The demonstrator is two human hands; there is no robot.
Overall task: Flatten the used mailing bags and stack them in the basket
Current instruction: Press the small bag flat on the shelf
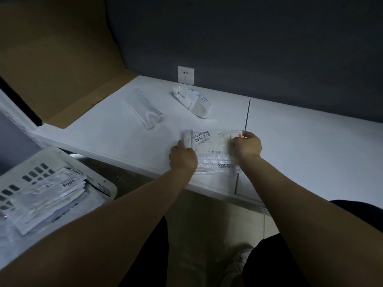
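Observation:
A white mailing bag (pixel 214 147) with a printed label lies flat near the front edge of the white table (pixel 310 141). My left hand (pixel 182 156) grips its left end, fingers curled round the folded flap. At the bag's right end my right hand (pixel 247 146) pinches the edge. Two more bags lie farther back: a clear one (pixel 146 108) and a crumpled white one with blue writing (pixel 193 101). The white slotted basket (pixel 99 179) at lower left holds a stack of flattened bags (pixel 47 195).
A wall socket (pixel 186 75) sits on the dark wall behind the table. Brown cardboard (pixel 62 69) leans at the back left. A seam (pixel 247 114) splits the tabletop. Below the table edge are my dark-clothed legs and a shoe (pixel 240 259) on the floor.

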